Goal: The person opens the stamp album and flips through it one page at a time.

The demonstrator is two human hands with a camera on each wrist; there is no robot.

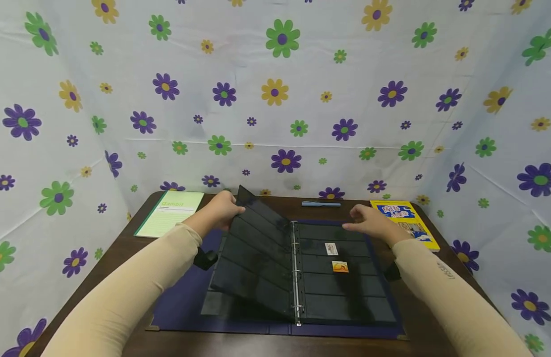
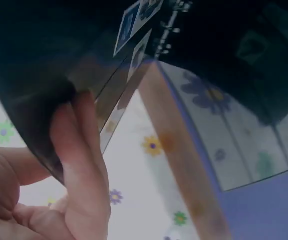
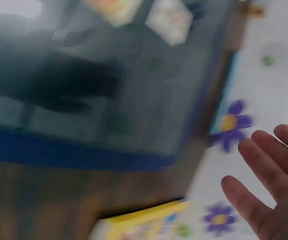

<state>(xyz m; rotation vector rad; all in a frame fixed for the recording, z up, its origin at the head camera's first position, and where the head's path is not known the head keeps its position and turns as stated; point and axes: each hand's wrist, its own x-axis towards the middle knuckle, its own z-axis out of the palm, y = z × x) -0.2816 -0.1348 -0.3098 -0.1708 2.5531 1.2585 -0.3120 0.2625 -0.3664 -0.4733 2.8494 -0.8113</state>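
Note:
A purple ring binder (image 1: 182, 302) of black pocket pages lies spread on the table. My left hand (image 1: 219, 210) pinches the upper outer corner of one black page (image 1: 257, 253), which stands tilted up left of the metal rings (image 1: 296, 272). Stamp-like pictures (image 2: 137, 20) show on a page in the left wrist view. On the right-hand page (image 1: 347, 300) sit a pale stamp (image 1: 331, 249) and an orange stamp (image 1: 340, 267). Over that page's upper right edge hovers my right hand (image 1: 371, 223), holding nothing; its fingers (image 3: 264, 160) look loosely extended in the right wrist view.
Behind the left arm lies a pale green Gambit notepad (image 1: 168, 213). A blue pen (image 1: 321, 204) rests at the table's back edge. The yellow book (image 1: 413, 223) is at the back right, partly behind the right hand. Flowered cloth (image 1: 282, 99) encloses the table's back and sides.

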